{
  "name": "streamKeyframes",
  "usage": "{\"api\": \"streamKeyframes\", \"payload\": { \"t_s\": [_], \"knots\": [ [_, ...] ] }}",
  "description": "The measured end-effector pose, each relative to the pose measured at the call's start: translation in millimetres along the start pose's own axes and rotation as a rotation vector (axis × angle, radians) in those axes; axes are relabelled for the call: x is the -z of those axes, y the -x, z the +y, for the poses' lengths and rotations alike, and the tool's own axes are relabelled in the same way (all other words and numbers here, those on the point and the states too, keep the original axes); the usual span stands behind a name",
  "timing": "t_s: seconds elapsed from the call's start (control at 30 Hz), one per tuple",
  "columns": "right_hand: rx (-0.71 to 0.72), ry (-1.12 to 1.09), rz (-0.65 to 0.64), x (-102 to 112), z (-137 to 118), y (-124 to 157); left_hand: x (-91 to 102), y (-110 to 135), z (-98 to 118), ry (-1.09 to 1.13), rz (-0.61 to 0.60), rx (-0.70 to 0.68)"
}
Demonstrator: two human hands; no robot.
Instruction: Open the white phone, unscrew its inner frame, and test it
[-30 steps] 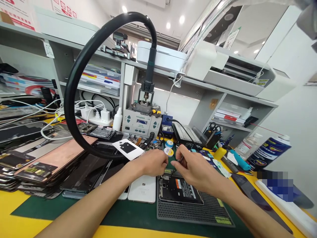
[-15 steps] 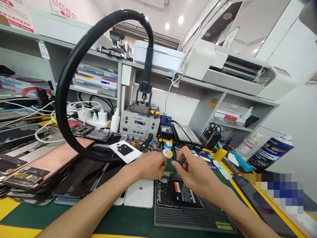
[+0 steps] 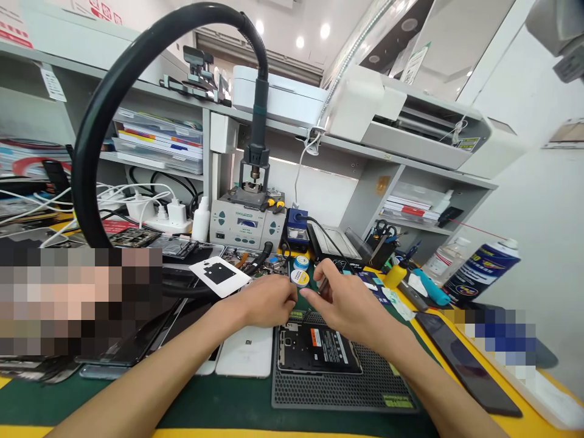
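An opened phone [image 3: 319, 350] lies back-up on a dark grid mat [image 3: 342, 383], its black battery and orange label showing. My left hand [image 3: 269, 301] is curled just above the phone's top edge, fingers pinched together; what they hold is too small to make out. My right hand [image 3: 349, 301] is closed around a thin dark tool [image 3: 323, 284], its tip pointing down toward the phone's top edge. The two hands almost meet above the phone.
A white phone back [image 3: 245, 353] lies left of the mat. A rework station [image 3: 246, 222] with a looping black hose [image 3: 91, 140] stands behind. Solder tins [image 3: 298, 277], a spray can [image 3: 479, 271], a dark screen [image 3: 465, 365] and a white card [image 3: 219, 275] surround the work area.
The view has shifted, so everything sits further left in the frame. Both hands stay pinched close together above the phone's top edge, with the right hand's tool slightly raised.
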State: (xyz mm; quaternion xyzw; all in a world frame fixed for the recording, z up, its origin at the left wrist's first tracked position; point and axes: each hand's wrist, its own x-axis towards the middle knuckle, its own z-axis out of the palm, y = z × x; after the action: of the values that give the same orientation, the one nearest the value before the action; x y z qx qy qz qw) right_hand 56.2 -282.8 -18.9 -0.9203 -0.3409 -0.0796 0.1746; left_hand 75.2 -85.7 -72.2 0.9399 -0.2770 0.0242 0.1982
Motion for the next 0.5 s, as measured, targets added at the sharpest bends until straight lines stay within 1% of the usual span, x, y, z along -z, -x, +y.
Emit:
{"api": "streamKeyframes", "payload": {
  "t_s": [0.07,0.17,0.2,0.3,0.33,0.43,0.5],
  "knots": [
    [0.001,-0.041,-0.024,2.3,1.2,-1.7,-0.5,0.0,-0.2,0.007,0.000,0.000],
    [0.063,-0.131,-0.113,5.6,2.7,-2.3,-0.8,0.4,-0.5,0.020,-0.004,-0.004],
    [0.061,-0.121,-0.113,5.9,3.2,-2.2,-0.7,0.5,-0.5,0.022,-0.004,-0.003],
    [-0.014,-0.026,-0.023,4.3,4.9,-1.5,-0.5,0.9,-0.3,0.023,-0.002,-0.002],
    [-0.027,-0.019,-0.010,3.7,5.4,-0.8,-0.5,1.0,-0.3,0.023,-0.001,-0.005],
    [0.024,-0.089,-0.074,3.9,6.1,2.6,-1.7,1.2,-1.1,0.022,0.004,-0.013],
    [0.039,-0.087,-0.083,4.3,6.2,4.5,-3.1,1.2,-2.2,0.020,0.009,-0.012]
  ]
}}
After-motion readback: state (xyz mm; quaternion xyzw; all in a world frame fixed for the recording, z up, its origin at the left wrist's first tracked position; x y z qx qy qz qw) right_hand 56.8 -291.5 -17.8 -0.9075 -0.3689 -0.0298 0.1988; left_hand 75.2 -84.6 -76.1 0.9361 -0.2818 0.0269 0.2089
